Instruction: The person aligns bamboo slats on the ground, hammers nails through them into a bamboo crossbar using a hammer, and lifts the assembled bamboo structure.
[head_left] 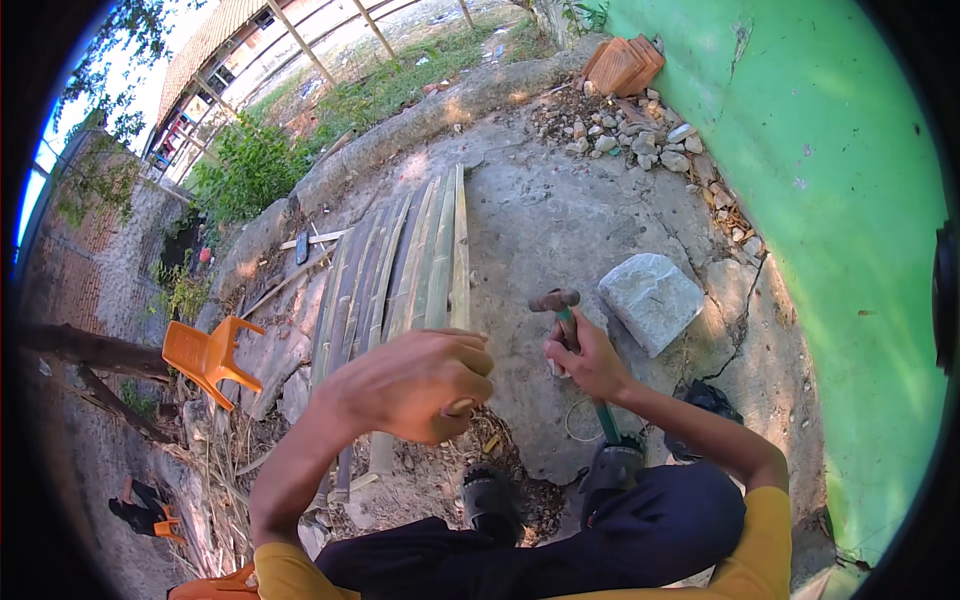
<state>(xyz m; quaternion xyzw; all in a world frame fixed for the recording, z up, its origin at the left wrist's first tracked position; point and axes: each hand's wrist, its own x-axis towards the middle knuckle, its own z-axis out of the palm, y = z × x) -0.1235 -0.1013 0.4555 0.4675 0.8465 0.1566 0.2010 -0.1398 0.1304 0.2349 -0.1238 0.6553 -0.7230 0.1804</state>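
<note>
My right hand is wrapped round the green handle of a hammer. The hammer's dark, rusty head points up and away from me, just left of a big pale stone block. Over the near part of a row of split bamboo slats, my left hand is raised with its fingers curled closed. What those fingers hold, if anything, cannot be made out. The slats lie side by side on the ground, running away from me, and my left hand and forearm hide part of them.
An orange plastic chair stands to the left, and a person sits farther off at lower left. Rubble and stacked clay tiles lie against the green wall. Dry scraps surround my shoes.
</note>
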